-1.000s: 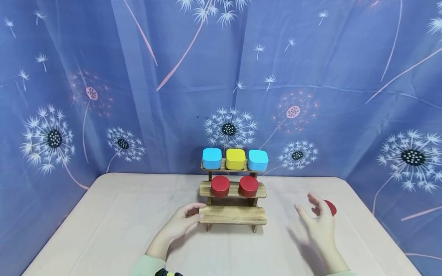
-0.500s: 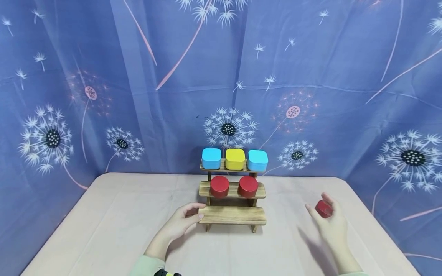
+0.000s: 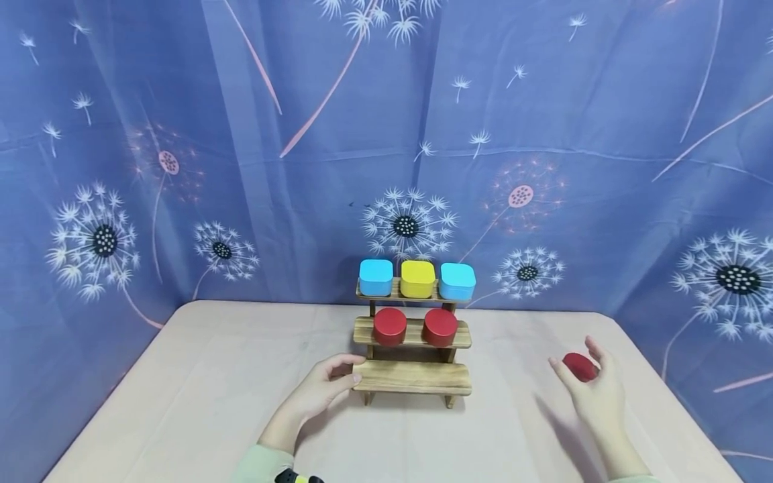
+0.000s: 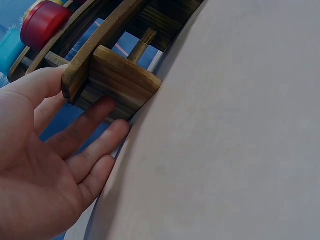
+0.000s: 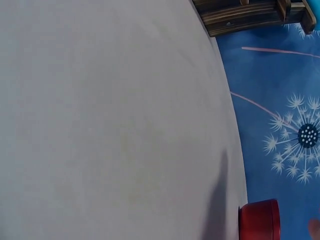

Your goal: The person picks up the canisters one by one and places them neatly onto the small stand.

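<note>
A small wooden three-tier display stand [image 3: 413, 377] stands mid-table. My left hand [image 3: 317, 392] grips the left end of its lowest shelf between thumb and fingers; the left wrist view has the fingers [image 4: 92, 142] beside the stand's leg. Two red round tins [image 3: 389, 327] [image 3: 440, 327] sit on the middle shelf. Along the top shelf are two blue boxes [image 3: 376, 278] [image 3: 457, 281] with a yellow box [image 3: 417, 279] between them. Right of the stand, my right hand [image 3: 598, 396] is spread around another red round tin [image 3: 578, 367]; the right wrist view shows a gap between this tin [image 5: 257, 221] and a fingertip.
A pale cloth covers the table [image 3: 483, 443]. Behind it and at both sides hangs a blue curtain [image 3: 314, 221] with dandelion prints, close behind the top shelf.
My right hand has moved right, bringing its thumb and fingers to either side of the lone red tin, which it partly hid before. My left hand stays on the stand. The head view shifts slightly.
</note>
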A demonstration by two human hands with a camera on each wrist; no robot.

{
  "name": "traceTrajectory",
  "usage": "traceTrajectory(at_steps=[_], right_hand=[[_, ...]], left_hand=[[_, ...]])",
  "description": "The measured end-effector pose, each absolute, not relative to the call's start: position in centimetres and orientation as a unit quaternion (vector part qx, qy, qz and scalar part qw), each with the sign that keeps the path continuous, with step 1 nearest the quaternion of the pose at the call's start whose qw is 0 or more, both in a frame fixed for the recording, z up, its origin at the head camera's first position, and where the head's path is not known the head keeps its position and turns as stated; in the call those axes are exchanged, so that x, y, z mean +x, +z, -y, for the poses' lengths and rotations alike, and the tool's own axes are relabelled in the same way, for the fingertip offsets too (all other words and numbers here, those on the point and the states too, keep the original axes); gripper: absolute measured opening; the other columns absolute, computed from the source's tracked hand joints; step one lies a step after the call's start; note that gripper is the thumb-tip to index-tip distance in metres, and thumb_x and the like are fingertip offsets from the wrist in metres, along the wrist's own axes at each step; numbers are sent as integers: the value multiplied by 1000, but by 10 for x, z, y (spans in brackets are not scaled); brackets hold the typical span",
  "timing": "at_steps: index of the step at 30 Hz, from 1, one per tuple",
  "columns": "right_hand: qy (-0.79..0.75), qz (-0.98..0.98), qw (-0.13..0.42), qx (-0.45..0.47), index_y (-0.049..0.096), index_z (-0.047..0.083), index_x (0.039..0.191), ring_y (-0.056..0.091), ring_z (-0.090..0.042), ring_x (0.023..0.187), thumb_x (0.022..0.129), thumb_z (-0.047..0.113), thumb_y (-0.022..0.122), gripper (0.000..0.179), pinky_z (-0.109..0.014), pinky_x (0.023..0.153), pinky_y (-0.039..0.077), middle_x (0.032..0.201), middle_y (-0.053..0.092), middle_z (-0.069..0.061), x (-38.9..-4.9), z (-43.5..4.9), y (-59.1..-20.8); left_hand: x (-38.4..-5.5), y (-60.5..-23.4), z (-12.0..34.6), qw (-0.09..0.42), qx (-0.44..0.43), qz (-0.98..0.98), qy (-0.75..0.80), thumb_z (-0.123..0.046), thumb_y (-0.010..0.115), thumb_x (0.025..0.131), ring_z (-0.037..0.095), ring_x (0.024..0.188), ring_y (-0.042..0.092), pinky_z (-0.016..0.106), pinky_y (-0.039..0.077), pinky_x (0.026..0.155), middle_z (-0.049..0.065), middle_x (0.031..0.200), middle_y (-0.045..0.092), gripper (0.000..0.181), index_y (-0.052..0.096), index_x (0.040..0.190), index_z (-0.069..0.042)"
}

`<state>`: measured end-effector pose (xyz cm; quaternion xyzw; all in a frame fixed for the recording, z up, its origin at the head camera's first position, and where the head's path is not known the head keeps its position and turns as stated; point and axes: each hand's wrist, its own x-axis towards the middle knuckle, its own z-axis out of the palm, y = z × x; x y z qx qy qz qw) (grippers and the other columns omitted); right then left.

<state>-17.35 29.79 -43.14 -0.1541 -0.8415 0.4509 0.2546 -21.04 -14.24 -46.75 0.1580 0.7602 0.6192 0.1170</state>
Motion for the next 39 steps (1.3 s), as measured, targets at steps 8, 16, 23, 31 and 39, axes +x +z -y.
traceTrajectory(at_steps=[8,16,23,31,39], right_hand=[[432,852,250,-159,29,6,148,31,-41,133,80,24,74,83,-57,109,27,144,35,-26,-174,-309,-431],[423,860,221,-182,23,4,149,27,-40,136,82,25,71,85,-56,110,25,148,29,-25,-178,-321,-431],[412,870,194,-190,17,-1,149,26,-45,133,83,26,70,89,-57,110,24,148,26,-29,-181,-329,-433],[404,883,147,-185,13,-5,148,28,-49,131,85,30,69,92,-59,107,28,148,24,-32,-183,-337,-435],[400,895,110,-165,9,-7,148,32,-52,127,86,33,68,94,-60,101,34,142,30,-37,-182,-340,-434]], left_hand=[[-211,-467,141,118,155,-764,615,-19,63,91,14,98,57,22,50,80,17,117,60,39,56,126,-4],[-211,-464,140,129,146,-760,620,-19,62,91,10,82,54,21,49,67,16,116,60,40,54,128,-4],[-209,-462,142,141,142,-753,626,-19,62,91,5,52,41,18,38,47,12,105,59,42,53,129,-4],[-208,-465,141,132,137,-762,619,-20,62,91,11,79,53,23,49,67,17,119,57,41,54,128,-5],[-207,-461,140,128,144,-760,621,-19,61,92,12,88,54,24,50,72,17,114,58,40,54,128,-3]])
